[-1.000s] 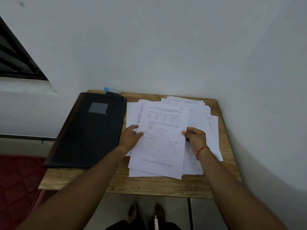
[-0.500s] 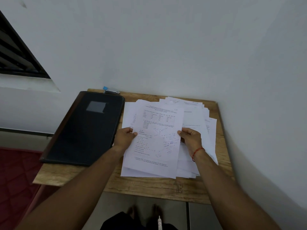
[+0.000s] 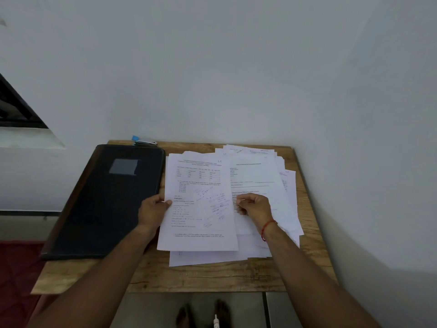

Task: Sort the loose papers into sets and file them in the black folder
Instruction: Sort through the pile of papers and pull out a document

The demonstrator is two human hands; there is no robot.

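A printed sheet with a table and blue pen notes lies on top of a loose spread of white papers on the right half of the wooden table. My left hand pinches that sheet's left edge, thumb on top. My right hand, a red thread at its wrist, pinches the sheet's right edge with curled fingers. The black folder lies closed on the left half of the table, a grey label patch on its cover.
A small stapler with a blue end sits at the table's back edge behind the folder. The wooden table stands against a white wall in a corner. A dark window frame is at the left. Tiled floor and feet show below.
The top sheet has shifted left and squared up over the pile, both hands still at its edges. The form underneath on the right is more exposed. The camera has tilted slightly.
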